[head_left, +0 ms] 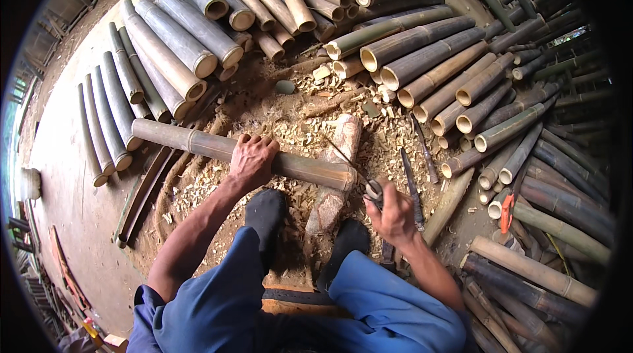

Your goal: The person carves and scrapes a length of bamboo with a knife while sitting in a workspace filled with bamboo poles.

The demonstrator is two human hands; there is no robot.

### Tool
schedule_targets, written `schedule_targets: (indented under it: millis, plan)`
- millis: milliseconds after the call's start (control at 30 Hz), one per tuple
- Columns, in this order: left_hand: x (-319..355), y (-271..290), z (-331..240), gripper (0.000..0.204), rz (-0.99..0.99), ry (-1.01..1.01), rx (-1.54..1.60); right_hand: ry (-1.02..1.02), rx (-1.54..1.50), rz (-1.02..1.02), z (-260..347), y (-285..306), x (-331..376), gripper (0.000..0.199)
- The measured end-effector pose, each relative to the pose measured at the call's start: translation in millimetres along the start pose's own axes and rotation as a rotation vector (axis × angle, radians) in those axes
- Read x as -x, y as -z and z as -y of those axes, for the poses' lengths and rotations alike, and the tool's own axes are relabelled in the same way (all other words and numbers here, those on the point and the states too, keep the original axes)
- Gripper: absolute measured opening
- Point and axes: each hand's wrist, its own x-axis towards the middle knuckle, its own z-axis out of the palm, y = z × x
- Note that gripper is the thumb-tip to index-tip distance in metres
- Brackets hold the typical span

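Observation:
My left hand point(254, 156) is wrapped over a thick bamboo tube point(306, 170), which lies crosswise before me. The tube's right end rests across a pale wooden block point(326, 211) set on the ground between my feet. My right hand point(393, 214) grips the dark handle of a knife point(374, 191) just beyond that end. Its thin blade, seen almost edge-on, slants up and left past the tube's end; whether it touches the bamboo I cannot tell. Pale wood shavings point(290, 125) cover the ground around the block.
A long-bladed knife point(413, 188) and a slimmer tool point(425, 150) lie right of the block. Cut bamboo tubes point(178, 27) are piled in an arc at the far side and right point(455, 92). An orange-handled tool point(507, 213) leans at the right; split bamboo point(148, 191) lies left.

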Motion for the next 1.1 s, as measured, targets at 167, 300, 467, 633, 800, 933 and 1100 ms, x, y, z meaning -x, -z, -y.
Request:
schedule_targets:
  millis: [167,300,467,633,800,933,1100]
  plan:
    - [-6.3,-2.6,4.7,0.035,-0.015,-0.012,0.007,-0.209,0.14,0.321,-20.8,-9.3,-0.6,0.024]
    - [3.3,-13.4,7.3,0.037,-0.037,0.002,-0.002,-0.076,-0.03,0.092,30.8,21.4,-13.5,0.027]
    - [-5.8,-10.8,1.3,0.037,-0.063,-0.021,0.024,-0.437,0.192,0.499,-29.4,-13.2,6.0,0.025]
    - [4.7,-13.3,3.5,0.035,-0.065,-0.019,0.002,-0.3,0.029,0.311,1.7,16.9,-6.0,0.024]
    - [11.8,-23.6,2.9,0.035,-0.148,0.009,0.02,-0.075,-0.043,0.097,6.3,10.1,1.6,0.025]
    - [5.9,-25.6,-2.9,0.034,-0.15,-0.005,0.005,-0.235,0.197,0.344,-23.0,-3.4,10.0,0.027]
    - [13.0,-22.3,6.6,0.032,-0.162,0.013,0.02,-0.05,0.006,0.078,33.2,24.6,-14.6,0.03]
